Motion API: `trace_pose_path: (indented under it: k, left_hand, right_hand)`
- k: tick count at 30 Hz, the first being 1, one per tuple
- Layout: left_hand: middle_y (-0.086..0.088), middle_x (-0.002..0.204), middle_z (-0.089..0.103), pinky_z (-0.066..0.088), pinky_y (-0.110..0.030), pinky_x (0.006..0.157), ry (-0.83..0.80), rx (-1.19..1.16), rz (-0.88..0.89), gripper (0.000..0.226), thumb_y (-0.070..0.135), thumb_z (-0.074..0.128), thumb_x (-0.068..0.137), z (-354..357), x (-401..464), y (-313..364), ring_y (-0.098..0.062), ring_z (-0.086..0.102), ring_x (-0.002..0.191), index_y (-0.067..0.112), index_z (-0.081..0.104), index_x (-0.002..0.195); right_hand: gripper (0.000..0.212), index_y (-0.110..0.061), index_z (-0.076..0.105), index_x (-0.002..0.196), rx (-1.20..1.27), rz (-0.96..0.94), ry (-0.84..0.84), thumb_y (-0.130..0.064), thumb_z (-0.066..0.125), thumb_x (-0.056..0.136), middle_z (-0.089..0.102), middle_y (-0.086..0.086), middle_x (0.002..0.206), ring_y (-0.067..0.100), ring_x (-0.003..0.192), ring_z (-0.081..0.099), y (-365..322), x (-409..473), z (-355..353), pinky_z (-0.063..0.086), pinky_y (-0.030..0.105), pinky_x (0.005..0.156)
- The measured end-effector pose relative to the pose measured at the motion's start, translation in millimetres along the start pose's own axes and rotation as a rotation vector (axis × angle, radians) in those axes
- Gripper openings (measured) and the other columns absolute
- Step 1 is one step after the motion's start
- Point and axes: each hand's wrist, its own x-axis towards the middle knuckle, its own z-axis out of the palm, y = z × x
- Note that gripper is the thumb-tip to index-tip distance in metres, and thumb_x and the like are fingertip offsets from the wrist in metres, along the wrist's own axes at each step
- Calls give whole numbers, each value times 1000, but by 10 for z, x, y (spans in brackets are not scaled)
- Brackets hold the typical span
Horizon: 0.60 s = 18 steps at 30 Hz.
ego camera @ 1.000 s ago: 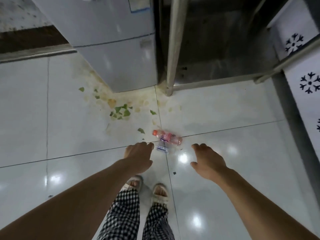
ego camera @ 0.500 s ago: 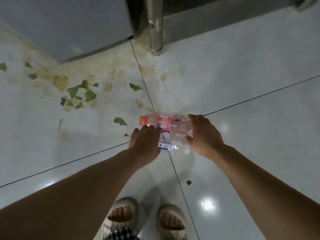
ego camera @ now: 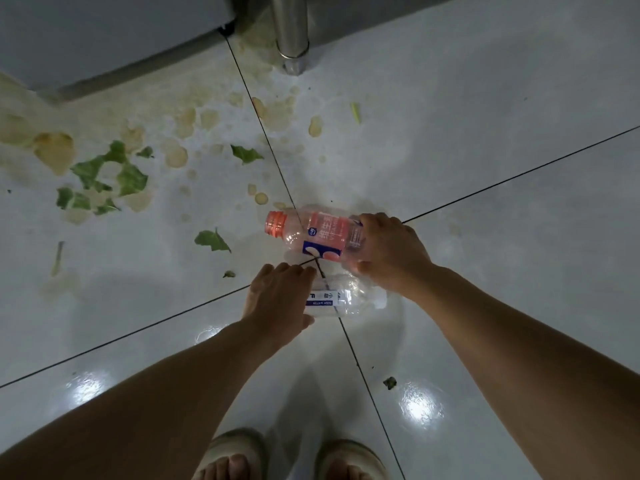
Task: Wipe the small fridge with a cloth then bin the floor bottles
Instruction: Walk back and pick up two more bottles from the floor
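A clear bottle with a pink label and orange neck lies on its side on the white tiled floor. My right hand is closed around its base end. Just below it lies a crushed clear bottle with a blue and white label. My left hand covers its left end, fingers curled onto it. The grey base of the small fridge fills the top left.
A metal leg stands at the top centre beside the fridge. Green leaf scraps and yellowish stains spread over the floor to the left. My sandalled feet are at the bottom edge.
My head has dropped closer to the floor. My right hand has closed on the pink-label bottle, and my left hand has reached down onto the crushed bottle.
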Motion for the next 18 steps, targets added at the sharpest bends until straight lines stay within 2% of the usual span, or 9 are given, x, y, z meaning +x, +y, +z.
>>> trace_pose_path:
  k: [5, 8, 13, 18]
  left_hand:
    - [2, 118, 61, 44, -29, 90, -48, -2, -74, 67, 49, 74, 71, -379, -255, -14, -15, 57, 105, 19, 47, 125]
    - [2, 117, 59, 48, -29, 85, -87, -24, -98, 67, 49, 72, 73, -761, -511, 5, -14, 55, 105, 19, 44, 126]
    - [1, 112, 60, 48, -28, 80, -100, -22, -106, 60, 51, 70, 74, -1698, -960, 151, -15, 57, 100, 18, 49, 119]
    - [1, 108, 61, 42, -27, 72, -40, 66, -59, 56, 54, 67, 75, -2856, -1352, 383, -17, 59, 98, 19, 49, 115]
  right_hand:
    - [60, -12, 40, 127, -50, 84, -27, -37, 68, 81, 51, 8, 120, 25, 110, 50, -63, -332, -374, 40, 35, 90]
    - [60, -11, 41, 125, -23, 124, -12, -40, 69, 81, 52, 9, 120, 25, 109, 51, -160, -647, -750, 42, 34, 86]
    - [59, -12, 42, 122, 25, 189, 41, -45, 68, 81, 52, 7, 117, 25, 106, 53, -419, -1269, -1635, 43, 34, 78]
    - [59, -11, 40, 124, -4, 233, 121, -49, 61, 84, 51, 7, 117, 24, 107, 52, -703, -1947, -2706, 42, 31, 75]
